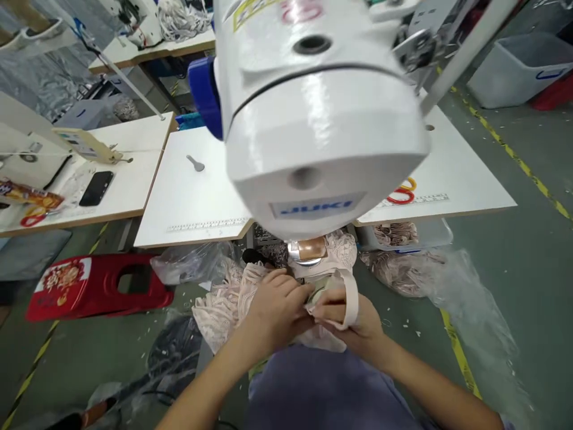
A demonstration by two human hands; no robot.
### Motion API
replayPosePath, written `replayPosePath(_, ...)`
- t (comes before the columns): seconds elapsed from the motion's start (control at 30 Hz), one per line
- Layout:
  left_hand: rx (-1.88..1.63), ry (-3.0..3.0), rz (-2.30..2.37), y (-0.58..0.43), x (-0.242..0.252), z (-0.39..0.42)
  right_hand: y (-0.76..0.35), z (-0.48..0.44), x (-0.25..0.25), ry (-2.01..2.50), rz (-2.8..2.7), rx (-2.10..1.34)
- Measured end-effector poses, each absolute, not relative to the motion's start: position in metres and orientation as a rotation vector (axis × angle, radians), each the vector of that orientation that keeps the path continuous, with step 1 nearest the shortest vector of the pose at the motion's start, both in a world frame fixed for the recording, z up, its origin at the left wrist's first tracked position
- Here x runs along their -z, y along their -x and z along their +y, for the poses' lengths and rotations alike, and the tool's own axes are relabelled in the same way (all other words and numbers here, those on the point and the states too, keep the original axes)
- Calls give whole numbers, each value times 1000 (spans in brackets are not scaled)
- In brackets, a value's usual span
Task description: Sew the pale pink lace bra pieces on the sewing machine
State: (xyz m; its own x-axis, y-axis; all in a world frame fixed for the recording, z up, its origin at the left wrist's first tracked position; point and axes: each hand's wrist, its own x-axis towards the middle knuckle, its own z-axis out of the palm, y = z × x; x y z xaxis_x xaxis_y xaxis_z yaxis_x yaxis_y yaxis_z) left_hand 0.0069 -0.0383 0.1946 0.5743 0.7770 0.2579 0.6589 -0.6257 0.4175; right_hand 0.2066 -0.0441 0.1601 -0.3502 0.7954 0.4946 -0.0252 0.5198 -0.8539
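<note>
A pale pink lace bra [342,254] lies under the head of a white sewing machine [322,137], its near part drawn down toward my lap. My left hand [277,304] is closed on the near edge of the bra, fingers bent and fingertips partly hidden. Close beside it, my right hand [358,325] pinches the same edge between thumb and fingers. A pale strap [352,298] loops over the right fingers. More pale lace pieces [219,304] hang in a heap left of my left hand. The needle is hidden behind the machine head.
The white tabletop [192,191] carries a grey spoon-shaped tool [196,163] at left and red-handled scissors [400,196] at right. A plastic bin [441,233] with fabric pieces sits below the right edge. A red stool [98,286] stands on the floor at left.
</note>
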Motion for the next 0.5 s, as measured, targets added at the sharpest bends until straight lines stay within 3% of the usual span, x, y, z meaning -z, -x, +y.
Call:
replayPosePath(0.33,-919,-2654,1210,-4,-183,-35,-215,-55,-160,566,-1970,-591)
replayPosePath(0.43,-842,-2564,1249,-8,-190,-43,-229,-42,-144,672,-2076,-697)
replayPosePath(0.5,-660,-2269,1159,-13,-199,-56,-243,-35,-118,1003,-2076,-869)
